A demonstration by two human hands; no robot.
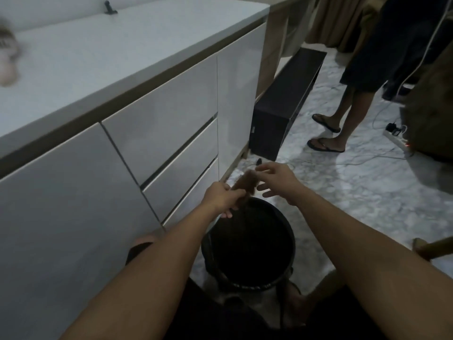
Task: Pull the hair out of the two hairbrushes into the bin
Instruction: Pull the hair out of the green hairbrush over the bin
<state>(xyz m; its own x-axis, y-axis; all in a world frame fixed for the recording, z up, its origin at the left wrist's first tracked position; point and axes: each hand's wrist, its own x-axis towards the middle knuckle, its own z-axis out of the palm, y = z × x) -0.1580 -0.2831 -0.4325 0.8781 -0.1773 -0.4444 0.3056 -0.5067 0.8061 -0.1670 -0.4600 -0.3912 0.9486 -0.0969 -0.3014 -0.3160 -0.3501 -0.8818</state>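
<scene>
A black round bin (284,241) stands on the marble floor right below my hands. My left hand (221,198) grips the handle of a brown hairbrush (246,184) held over the bin's far rim. The brush head is blurred and fuzzy with brown hair. My right hand (275,182) hovers at the brush head, fingers spread, thumb and forefinger touching the tip of the hair. A blurred pale object (8,57) lies on the white counter at the far left; whether it is the second brush I cannot tell.
White drawer cabinets (159,148) run along the left, close to the bin. A dark long box (282,104) lies on the floor beyond. Another person's legs in flip-flops (328,133) stand at right near a power strip (397,138) and cables. A wooden handle (434,249) pokes in at right.
</scene>
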